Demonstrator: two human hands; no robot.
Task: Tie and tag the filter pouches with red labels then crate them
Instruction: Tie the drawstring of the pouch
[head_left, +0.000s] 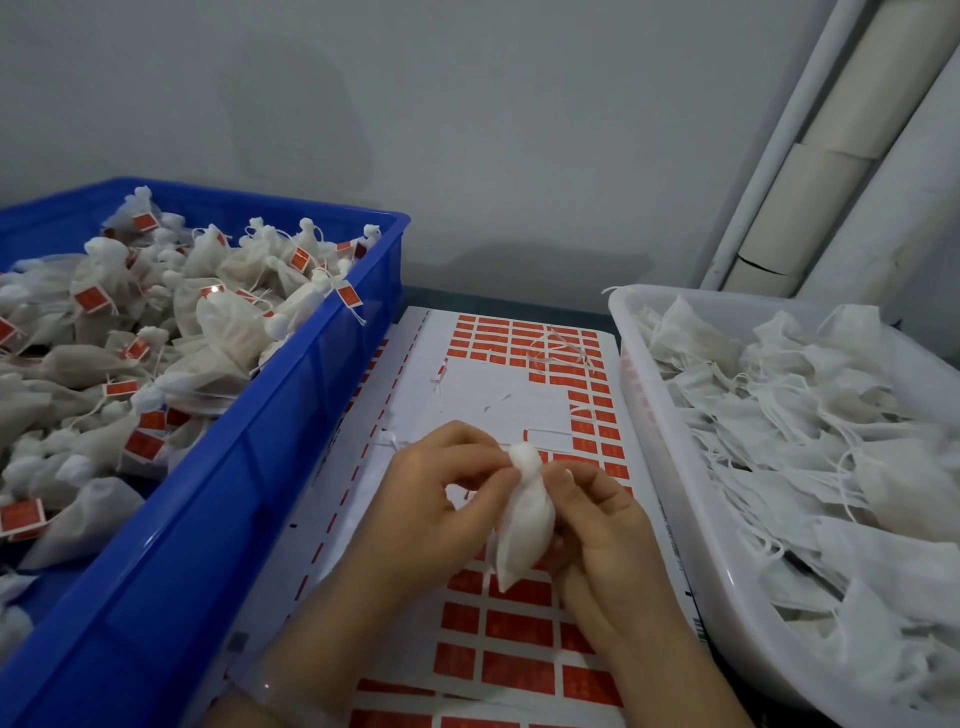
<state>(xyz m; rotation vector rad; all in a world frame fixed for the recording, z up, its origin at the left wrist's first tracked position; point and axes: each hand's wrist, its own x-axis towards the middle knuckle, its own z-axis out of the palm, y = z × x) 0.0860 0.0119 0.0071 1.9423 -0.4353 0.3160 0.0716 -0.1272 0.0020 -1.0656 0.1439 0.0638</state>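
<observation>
- Pouch (524, 514) lower centre of frame, upright, over label sheet (524, 670).
- L hand (441, 499) + R hand (597, 525): each grip pinched at neck — prob. cinching the tie.
- Blue crate (291, 415) at left holds tagged ones; white bin (670, 457) at right, untied stock.

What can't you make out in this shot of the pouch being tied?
All in the head view:
- The print on the red labels is too small and blurred to read.
- Whether the neck of the pouch is tied: the fingers of the left hand and right hand cover it.
- The blue crate runs off the left edge, and tagged pouches bury its floor.
- The white tub is cut off by the right edge.
</observation>
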